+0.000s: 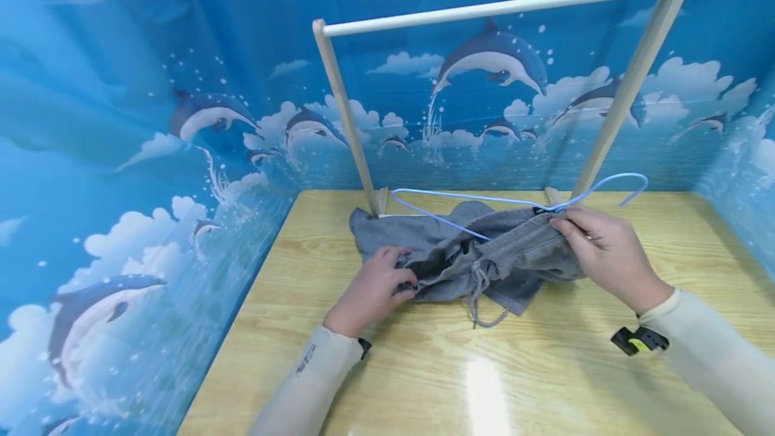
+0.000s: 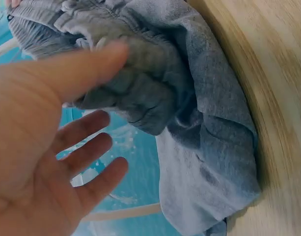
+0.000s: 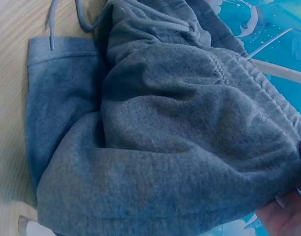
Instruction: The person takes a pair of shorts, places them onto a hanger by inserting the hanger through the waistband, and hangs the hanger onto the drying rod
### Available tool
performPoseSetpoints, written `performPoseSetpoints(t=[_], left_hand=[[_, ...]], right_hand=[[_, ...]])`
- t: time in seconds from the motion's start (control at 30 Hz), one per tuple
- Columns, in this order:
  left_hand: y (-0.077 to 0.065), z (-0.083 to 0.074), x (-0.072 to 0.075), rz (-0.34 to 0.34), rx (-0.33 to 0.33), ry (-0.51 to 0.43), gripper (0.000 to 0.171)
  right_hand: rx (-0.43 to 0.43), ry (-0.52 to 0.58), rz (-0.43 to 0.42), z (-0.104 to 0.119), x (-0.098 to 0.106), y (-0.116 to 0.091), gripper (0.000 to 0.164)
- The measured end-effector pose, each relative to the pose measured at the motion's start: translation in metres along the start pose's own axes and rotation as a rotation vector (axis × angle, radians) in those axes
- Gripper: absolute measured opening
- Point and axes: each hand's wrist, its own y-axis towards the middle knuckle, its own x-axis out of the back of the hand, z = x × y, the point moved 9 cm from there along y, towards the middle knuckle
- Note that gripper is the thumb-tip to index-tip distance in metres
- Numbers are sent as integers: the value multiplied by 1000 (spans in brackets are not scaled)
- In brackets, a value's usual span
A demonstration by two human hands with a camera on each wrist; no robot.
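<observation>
Grey drawstring shorts (image 1: 527,247) lie bunched on the table, their waistband partly raised. My right hand (image 1: 614,258) pinches the waistband's right end between thumb and fingers. A light blue hanger (image 1: 466,195) overlaps the shorts; one arm passes into the waist opening, and its hook points right, just above the right hand. My left hand (image 1: 372,291) is at the waistband's left end. In the left wrist view, its thumb and fingers are spread apart beside the cloth. The drawstring (image 1: 478,301) hangs in a loop at the front. Folded cloth hides part of the hanger.
Behind the shorts stands a wooden rack with two posts (image 1: 632,79) and a white top rail (image 1: 496,9). The shorts' left part lies against the rack's base. A blue dolphin-print curtain (image 1: 242,39) encloses the back and sides of the wood-grain table (image 1: 424,382).
</observation>
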Motion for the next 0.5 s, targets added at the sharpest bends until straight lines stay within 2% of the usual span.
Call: performPoseSetpoints(t=[0.1,0.2,0.3,0.4,0.5], left_hand=[[-1,2,11,-86,-31,-1,8],[-4,6,26,-169,-44,-46,12],[-7,11,41,-222,-38,-104,14],[-11,17,56,-268,-27,-164,15],[-15,20,68,-312,-44,-218,15]], right_hand=[[14,-18,3,-1,3,1,20],[38,-63,4,-3,7,2,19],[66,-101,15,-4,11,3,16],[110,-120,16,-3,13,3,19],[143,-132,15,-1,13,1,23]])
